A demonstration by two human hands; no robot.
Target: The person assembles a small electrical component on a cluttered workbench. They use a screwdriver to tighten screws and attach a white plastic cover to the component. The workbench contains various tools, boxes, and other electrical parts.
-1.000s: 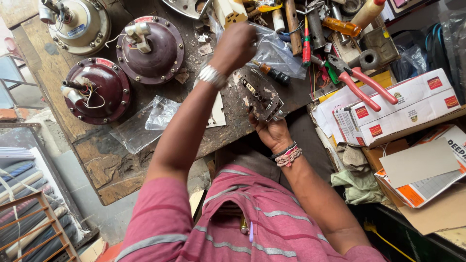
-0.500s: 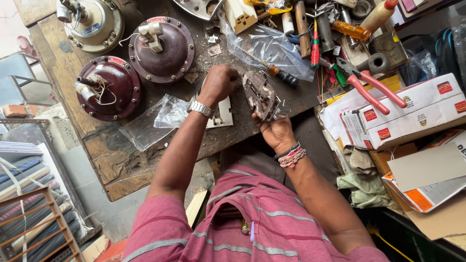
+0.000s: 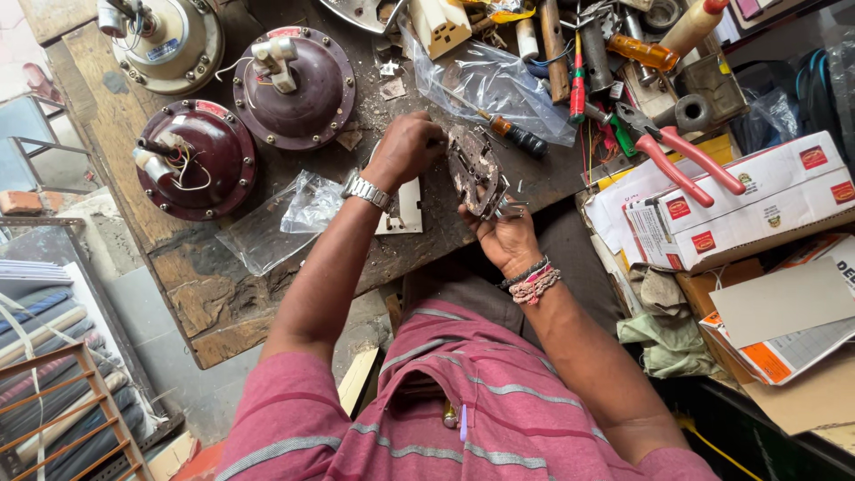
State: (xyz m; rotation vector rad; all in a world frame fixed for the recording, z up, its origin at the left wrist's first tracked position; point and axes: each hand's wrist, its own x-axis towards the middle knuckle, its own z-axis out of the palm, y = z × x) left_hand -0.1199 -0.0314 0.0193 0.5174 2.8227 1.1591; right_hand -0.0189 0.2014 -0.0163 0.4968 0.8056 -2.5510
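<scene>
Between both hands, a rusty metal plate (image 3: 473, 169) stands upright over the workbench (image 3: 223, 285), clamped from below by the right hand (image 3: 506, 236). Beside it, the left hand (image 3: 405, 147) pinches its upper edge, a screwdriver (image 3: 512, 135) lying just beyond.

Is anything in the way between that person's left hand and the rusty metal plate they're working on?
Nothing visible. The right hand holds the rusty metal plate up on edge from below, and the left hand is right against its side, fingers at the top edge. The screwdriver lies behind, on the plastic bag.
</scene>
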